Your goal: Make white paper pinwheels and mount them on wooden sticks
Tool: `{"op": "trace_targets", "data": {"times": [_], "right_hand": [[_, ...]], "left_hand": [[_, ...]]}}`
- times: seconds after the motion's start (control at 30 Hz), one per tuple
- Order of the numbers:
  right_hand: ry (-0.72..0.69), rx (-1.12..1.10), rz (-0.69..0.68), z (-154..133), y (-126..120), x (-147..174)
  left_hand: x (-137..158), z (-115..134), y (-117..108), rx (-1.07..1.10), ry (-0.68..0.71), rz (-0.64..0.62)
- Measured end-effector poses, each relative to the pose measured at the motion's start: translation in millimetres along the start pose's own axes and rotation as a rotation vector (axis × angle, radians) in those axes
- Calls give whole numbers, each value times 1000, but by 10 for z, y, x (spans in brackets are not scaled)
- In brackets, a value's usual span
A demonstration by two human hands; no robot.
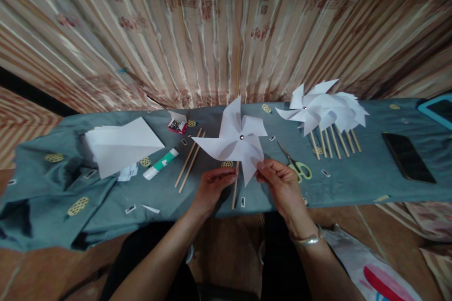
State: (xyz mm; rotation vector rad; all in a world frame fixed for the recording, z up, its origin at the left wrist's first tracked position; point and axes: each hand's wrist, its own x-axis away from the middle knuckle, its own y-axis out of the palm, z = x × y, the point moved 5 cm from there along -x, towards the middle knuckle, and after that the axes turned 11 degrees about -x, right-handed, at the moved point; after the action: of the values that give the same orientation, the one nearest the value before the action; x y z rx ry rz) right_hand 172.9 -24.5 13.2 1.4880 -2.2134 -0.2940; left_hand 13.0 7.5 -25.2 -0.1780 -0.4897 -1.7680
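Observation:
A white paper pinwheel (231, 146) with a shiny round pin head at its centre faces up in front of me. Its thin wooden stick (234, 194) points toward my body. My left hand (212, 192) is closed, pinching the stick just below the paper blades. With thumb and fingers, my right hand (282, 187) grips the edge of the lower right blade. Green-handled scissors (302, 171) lie on the cloth just beyond my right hand. Two loose wooden sticks (190, 162) rest left of the pinwheel.
Several pinwheels (326, 108) lie overlapping at the back right. A phone (408, 157) and a blue-edged device (434, 109) are farther right. Leftward are a glue stick (161, 163), a small red box of pins (177, 124) and white paper sheets (123, 146). A curtain (212, 33) hangs behind.

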Motion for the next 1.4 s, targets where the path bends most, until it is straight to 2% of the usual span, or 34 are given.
{"op": "trace_targets", "data": {"times": [0.3,0.7,0.97,1.2,1.4], "right_hand": [[68,19,-42,81,122,74],[54,72,-125,146,248,101],[53,130,-146,134,280,105],[-101,387,-111,22,93,76],[-121,737,-181,122,12,168]], "left_hand": [[5,-6,-8,-2,13,-37],[46,55,33,-53,43,-66],[52,23,35,-14,-4,-51],[10,20,6,52,6,10],[13,42,79,138,14,27]]}}
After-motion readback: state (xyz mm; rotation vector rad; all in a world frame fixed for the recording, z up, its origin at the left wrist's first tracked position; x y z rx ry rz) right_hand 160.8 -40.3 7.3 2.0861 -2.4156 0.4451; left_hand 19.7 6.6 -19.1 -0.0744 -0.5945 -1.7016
